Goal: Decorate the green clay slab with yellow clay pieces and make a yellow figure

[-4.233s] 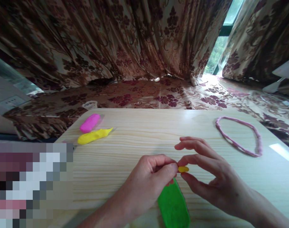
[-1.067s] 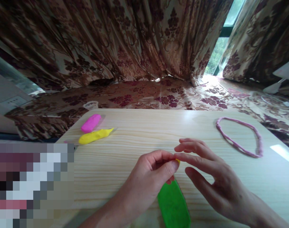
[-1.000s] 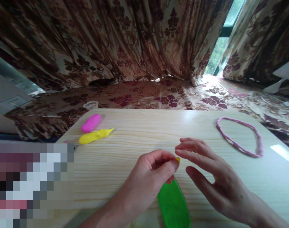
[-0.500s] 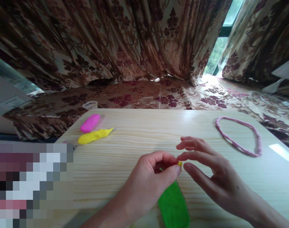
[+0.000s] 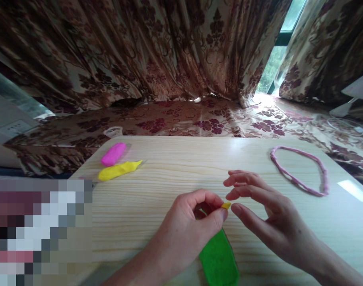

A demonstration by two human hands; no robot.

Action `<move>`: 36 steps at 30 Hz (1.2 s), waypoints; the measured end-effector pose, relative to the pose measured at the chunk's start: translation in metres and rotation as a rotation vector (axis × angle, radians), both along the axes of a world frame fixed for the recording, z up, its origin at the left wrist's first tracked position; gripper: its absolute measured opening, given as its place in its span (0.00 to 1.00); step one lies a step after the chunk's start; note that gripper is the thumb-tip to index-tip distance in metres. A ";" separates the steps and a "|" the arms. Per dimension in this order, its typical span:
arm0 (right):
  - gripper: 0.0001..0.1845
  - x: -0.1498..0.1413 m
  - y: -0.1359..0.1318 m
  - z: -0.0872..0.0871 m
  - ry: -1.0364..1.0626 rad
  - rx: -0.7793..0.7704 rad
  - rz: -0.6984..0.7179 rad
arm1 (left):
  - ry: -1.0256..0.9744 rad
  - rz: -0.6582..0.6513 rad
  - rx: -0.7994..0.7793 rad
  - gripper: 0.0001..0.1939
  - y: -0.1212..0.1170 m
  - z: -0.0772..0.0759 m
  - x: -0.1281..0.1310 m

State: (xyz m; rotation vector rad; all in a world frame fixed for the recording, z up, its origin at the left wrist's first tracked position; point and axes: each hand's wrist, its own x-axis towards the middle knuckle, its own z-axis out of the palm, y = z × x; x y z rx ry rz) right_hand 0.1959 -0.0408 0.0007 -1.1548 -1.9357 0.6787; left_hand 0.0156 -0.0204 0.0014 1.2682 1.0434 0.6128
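Observation:
Between the thumb and forefinger of my left hand (image 5: 196, 222) a small bit of yellow modelling clay (image 5: 226, 205) is pinched, its tip sticking out to the right. My right hand (image 5: 267, 214) hovers just right of it, fingers apart and holding nothing. Under my left hand lies a flat green slab of clay (image 5: 219, 258), its upper part mostly hidden by that hand. A larger yellow clay piece (image 5: 118, 171) with a pointed end rests at the table's left side, beside a pink clay block (image 5: 113, 154).
On the right of the light wooden table (image 5: 181, 159) lies a loop of twisted pink strand (image 5: 300, 183). Behind the table are a patterned cloth ledge (image 5: 181, 119) and curtains (image 5: 175, 47). A white lamp (image 5: 356, 93) stands at far right. The lower left corner is blurred out.
My right hand has drawn back slightly to the right, its thumb and forefinger farther apart. A little more of the yellow clay shows in my left hand's pinch.

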 end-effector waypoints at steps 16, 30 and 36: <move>0.04 -0.001 0.002 -0.002 -0.011 0.005 -0.007 | -0.008 0.025 0.041 0.05 0.000 -0.001 -0.001; 0.03 -0.002 0.002 -0.001 -0.008 -0.003 -0.018 | -0.017 0.023 0.032 0.07 0.000 0.000 -0.002; 0.03 -0.002 0.000 -0.001 0.037 -0.040 -0.019 | -0.036 0.022 0.025 0.06 0.002 0.001 -0.002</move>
